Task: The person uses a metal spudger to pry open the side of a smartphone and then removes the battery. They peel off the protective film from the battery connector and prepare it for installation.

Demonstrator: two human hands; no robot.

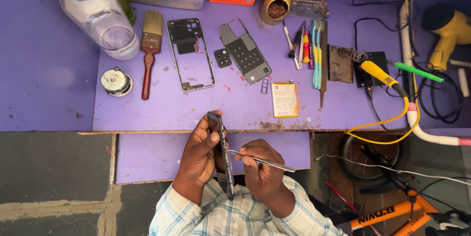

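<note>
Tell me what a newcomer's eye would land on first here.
The purple workbench strikes first, strewn with parts: a phone frame, a grey back plate and a battery. At the near edge, the left hand grips a phone body edge-on while the right hand works tweezers against it. A yellow-handled soldering iron rests right.

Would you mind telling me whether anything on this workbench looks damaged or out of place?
The bench edge is chipped and crumbling below the battery, and small red scraps are scattered beside the phone frame.
</note>
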